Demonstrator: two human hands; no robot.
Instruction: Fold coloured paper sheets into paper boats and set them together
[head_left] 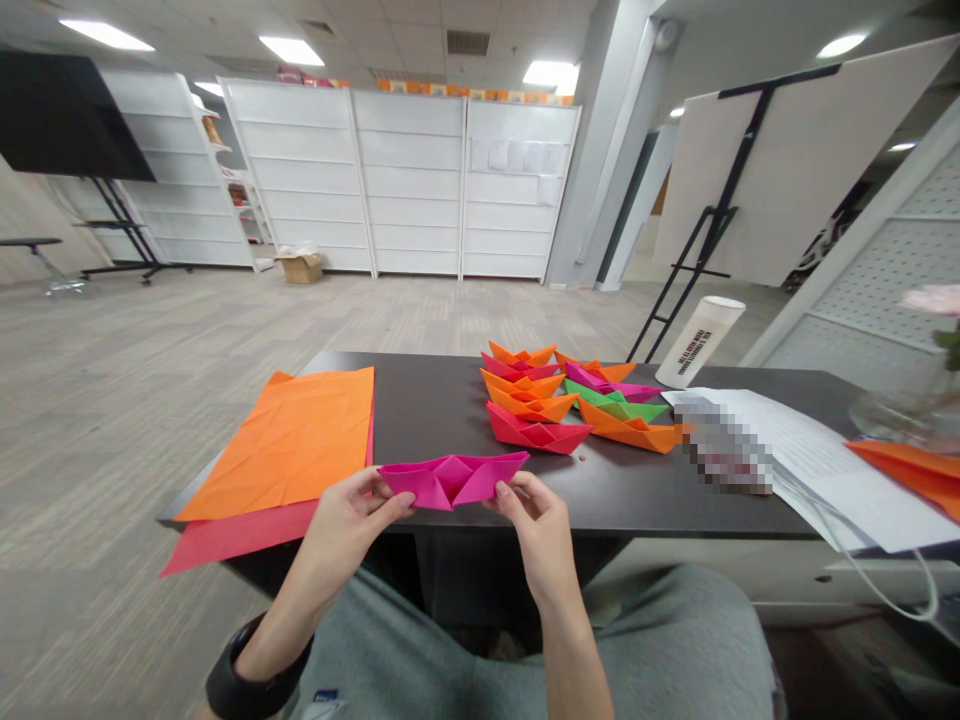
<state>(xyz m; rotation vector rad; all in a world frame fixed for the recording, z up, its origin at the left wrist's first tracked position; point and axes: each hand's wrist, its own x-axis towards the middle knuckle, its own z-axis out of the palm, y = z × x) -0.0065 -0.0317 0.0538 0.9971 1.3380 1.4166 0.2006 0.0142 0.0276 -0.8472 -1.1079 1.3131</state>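
Note:
A magenta folded paper boat (451, 482) is held up at the near edge of the dark table, stretched level between both hands. My left hand (360, 510) pinches its left end between thumb and fingers. At the right end, my right hand (531, 510) has the paper pinched the same way. Just beyond it stand finished-looking paper boats in two rows: a red boat (536, 430) is nearest, with orange boats (529, 405) behind it. The other row has an orange boat (630, 430), a green boat (615, 402) and a magenta boat (604, 382).
Orange paper sheets (300, 440) lie over red sheets (247, 537) at the table's left edge. To the right are a white cylinder (701, 342), white papers (810, 450), a white cable (922, 590) and an orange paper piece (911, 475). The dark table (427, 400) ends before my knees.

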